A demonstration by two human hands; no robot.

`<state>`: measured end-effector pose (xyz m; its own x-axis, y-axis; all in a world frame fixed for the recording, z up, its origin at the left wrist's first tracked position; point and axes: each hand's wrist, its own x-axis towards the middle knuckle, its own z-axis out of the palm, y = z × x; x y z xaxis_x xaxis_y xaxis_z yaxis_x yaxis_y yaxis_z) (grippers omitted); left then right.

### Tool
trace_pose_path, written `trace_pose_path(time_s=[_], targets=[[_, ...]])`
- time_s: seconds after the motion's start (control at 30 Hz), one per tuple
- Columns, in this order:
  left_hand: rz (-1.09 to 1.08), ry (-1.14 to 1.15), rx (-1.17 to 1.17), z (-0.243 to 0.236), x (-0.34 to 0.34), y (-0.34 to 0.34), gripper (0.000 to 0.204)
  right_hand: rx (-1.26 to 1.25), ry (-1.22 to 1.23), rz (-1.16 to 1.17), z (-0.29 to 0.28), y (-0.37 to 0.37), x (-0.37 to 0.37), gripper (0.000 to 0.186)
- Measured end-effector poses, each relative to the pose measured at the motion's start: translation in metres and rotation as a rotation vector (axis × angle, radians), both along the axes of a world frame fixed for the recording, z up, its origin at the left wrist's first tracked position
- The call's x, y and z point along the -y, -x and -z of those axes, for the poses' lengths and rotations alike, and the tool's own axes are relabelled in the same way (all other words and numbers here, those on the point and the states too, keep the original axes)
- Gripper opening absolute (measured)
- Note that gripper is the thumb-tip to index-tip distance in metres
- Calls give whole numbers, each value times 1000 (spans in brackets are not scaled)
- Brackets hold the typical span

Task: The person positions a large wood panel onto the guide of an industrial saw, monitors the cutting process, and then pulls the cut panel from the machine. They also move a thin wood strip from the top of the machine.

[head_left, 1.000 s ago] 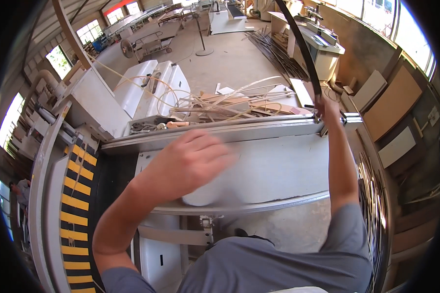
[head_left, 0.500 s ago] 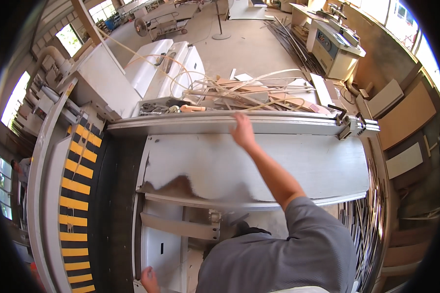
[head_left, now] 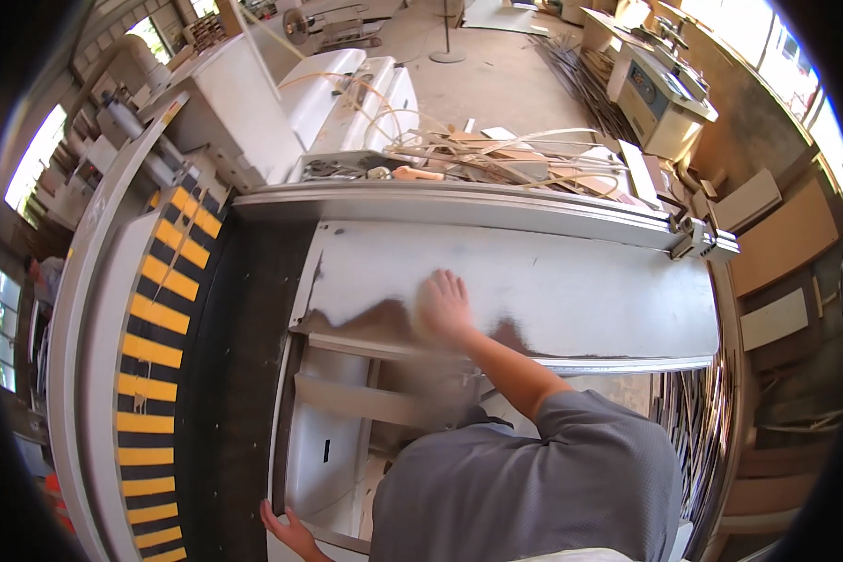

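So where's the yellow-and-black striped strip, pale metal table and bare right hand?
Yellow-and-black striped strip (head_left: 153, 386), head view: a yellow stripe.
Pale metal table (head_left: 571, 290), head view: bare top.
Bare right hand (head_left: 448, 307), head view: its back.

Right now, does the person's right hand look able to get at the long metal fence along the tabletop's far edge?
Probably yes: the right hand looks open over the pale tabletop, and nothing visible stands between it and the long metal fence.

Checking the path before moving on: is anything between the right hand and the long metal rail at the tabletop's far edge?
Nothing visible stands between the right hand and metal rail; only pale tabletop lies there. The metal block sits off at the rail's right end.
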<state>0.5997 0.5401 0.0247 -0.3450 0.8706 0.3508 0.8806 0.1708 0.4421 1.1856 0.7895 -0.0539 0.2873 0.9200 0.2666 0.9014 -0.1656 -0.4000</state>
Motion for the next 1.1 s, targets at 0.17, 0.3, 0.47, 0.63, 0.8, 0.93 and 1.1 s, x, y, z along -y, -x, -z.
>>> trace_pose_path(time_s=[0.17, 0.3, 0.47, 0.63, 0.8, 0.93, 1.1], targets=[[-75, -85, -17, 1, -31, 33, 59, 72, -43, -65, 7, -13, 0, 53], [-146, -169, 64, 8, -44, 56, 62, 32, -33, -4, -6, -9, 1, 55], [-241, -136, 38, 25, -37, 87, 62, 153, 47, 1, 14, -18, -11, 53], [-360, -104, -61, 50, -10, 107, 64, 191, 63, -41, 6, -11, -9, 52], [-415, -101, -39, 49, 5, 115, 63, 173, 29, -14, 3, -6, -8, 51], [-377, -154, -49, 29, -5, 126, 60, 165, 92, 0, 1, -6, -8, 54], [-280, -173, -69, -1, -45, 144, 56, 183, 101, -18, 3, -6, -5, 56]])
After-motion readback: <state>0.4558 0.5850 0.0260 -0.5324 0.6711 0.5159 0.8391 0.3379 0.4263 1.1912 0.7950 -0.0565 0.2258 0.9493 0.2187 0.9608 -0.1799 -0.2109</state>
